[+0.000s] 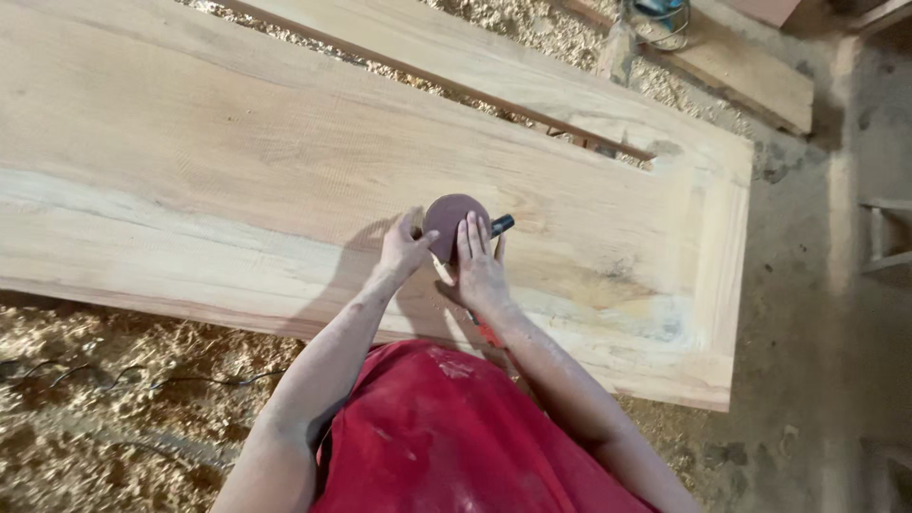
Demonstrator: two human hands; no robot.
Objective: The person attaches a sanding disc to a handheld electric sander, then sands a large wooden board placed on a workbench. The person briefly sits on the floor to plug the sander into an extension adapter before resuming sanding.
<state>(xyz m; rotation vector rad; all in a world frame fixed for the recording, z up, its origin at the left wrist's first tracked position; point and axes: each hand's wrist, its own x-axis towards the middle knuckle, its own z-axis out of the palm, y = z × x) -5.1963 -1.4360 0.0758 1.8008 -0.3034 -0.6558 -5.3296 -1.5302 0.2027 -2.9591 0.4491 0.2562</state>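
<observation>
Your two hands meet over a round reddish-brown sanding disc (pixel 450 220) lying on a broad pale wooden slab (pixel 237 161). Your left hand (pixel 405 249) curls its fingers against the disc's left edge, thumb raised; your right hand (pixel 478 264) lies flat, fingers stretched onto the disc's near right part. Whether either hand truly grips the disc cannot be told. A small dark tool end (pixel 502 225) pokes out just right of the disc, most of it hidden behind your right hand. Your red shirt (pixel 456 437) covers the slab's near edge. Wood shavings (pixel 104 380) litter the floor at near left. At the far right a blue object (pixel 657 11) is cut off by the frame.
</observation>
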